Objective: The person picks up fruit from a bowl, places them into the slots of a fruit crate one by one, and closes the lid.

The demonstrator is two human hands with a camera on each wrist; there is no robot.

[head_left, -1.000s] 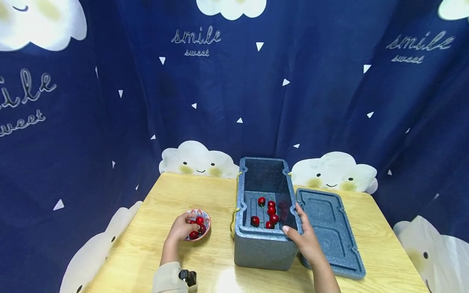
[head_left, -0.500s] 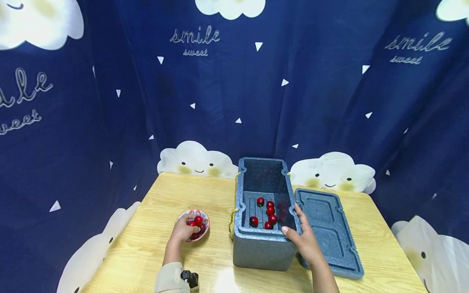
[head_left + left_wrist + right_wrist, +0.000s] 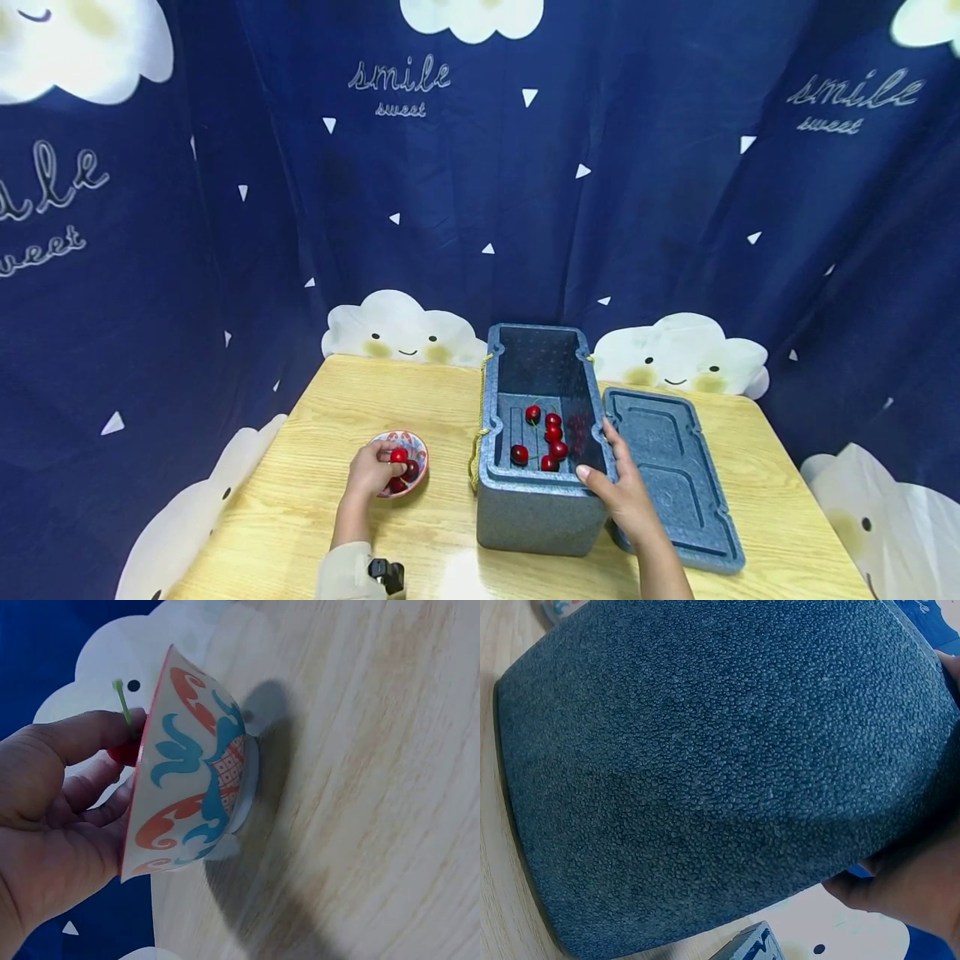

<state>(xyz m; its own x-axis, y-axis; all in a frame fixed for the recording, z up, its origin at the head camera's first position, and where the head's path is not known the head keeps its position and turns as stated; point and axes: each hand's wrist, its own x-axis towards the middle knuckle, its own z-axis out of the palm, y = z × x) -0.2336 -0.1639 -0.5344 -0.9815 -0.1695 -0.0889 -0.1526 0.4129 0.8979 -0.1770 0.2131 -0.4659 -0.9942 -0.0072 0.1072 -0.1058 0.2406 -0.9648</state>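
Round red cherry with a green stem [image 3: 398,455], pinched between thumb and fingers of the left hand [image 3: 369,471], right there at the rim of the small patterned ceramic-looking bowl [image 3: 195,776], towards the left edge of the pale wooden surface [image 3: 300,475]! Gentle pressure is the call, I'd say, just enough for that glossy skin, with a straight lift past the rim so nothing else tumbles. And the right hand [image 3: 627,493] grips the deep grey-blue rectangular box [image 3: 536,525] at its near right corner.
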